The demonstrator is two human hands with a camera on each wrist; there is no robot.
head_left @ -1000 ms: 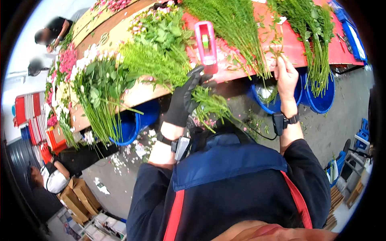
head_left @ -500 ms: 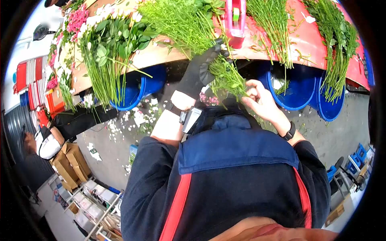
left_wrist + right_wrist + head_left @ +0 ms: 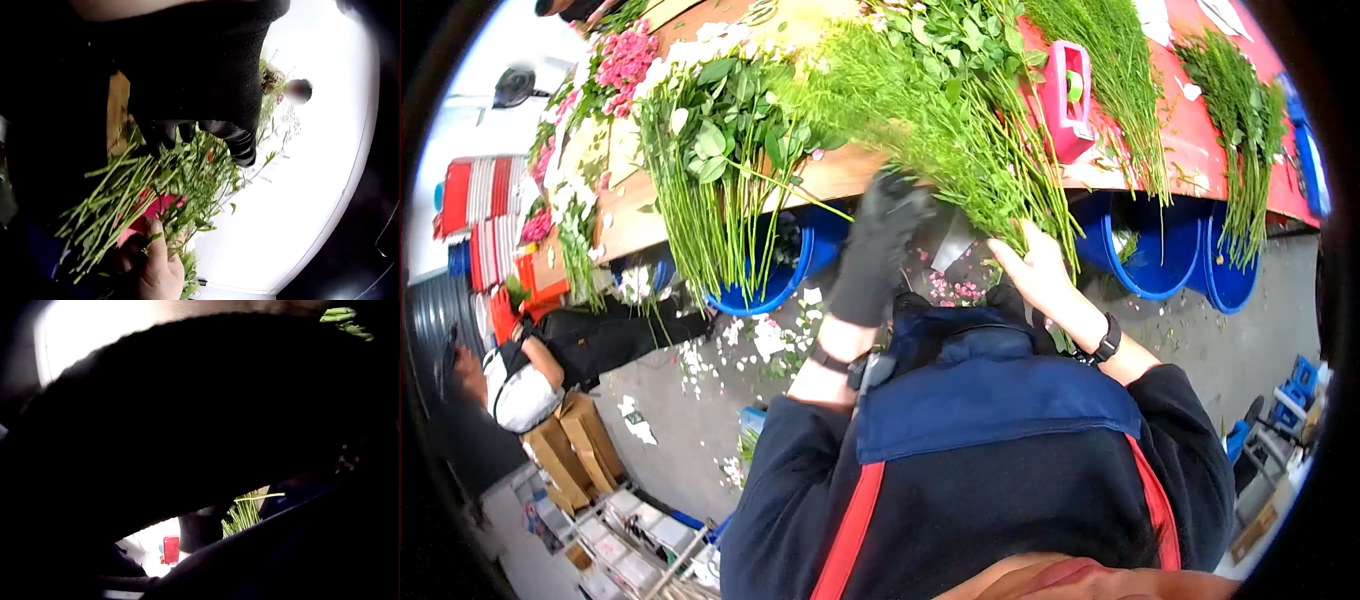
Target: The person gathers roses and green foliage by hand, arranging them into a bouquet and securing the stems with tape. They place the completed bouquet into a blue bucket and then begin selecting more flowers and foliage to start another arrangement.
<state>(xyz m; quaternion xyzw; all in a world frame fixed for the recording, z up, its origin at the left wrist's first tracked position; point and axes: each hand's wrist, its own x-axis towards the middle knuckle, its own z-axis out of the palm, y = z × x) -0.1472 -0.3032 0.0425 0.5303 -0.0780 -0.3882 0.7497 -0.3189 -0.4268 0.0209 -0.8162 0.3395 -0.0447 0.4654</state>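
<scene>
In the head view, my black-gloved left hand [image 3: 885,235] is blurred beside a bunch of feathery green foliage [image 3: 970,165]. The left wrist view shows the glove's fingers [image 3: 228,134] curled over leafy stems [image 3: 122,200], whose cut ends fan out to the lower left. My bare right hand [image 3: 1040,270] grips the lower end of the bunch, thumb toward the left; part of its fingers is hidden by the foliage. A pink tape dispenser [image 3: 1067,105] stands on the table just beyond. Dark cloth fills most of the right wrist view, where the hand is hidden.
Long-stemmed white flowers [image 3: 710,160] overhang the table edge [image 3: 845,170] at left. More greenery bunches [image 3: 1115,85] lie at right. Blue buckets [image 3: 1165,255] stand under the edge. Petals [image 3: 770,340] litter the floor. Another person [image 3: 520,370] is at far left.
My right hand has come from the table's right side to the bunch's lower end. My left hand has shifted slightly and blurred. The head view has turned, so the dispenser appears farther right.
</scene>
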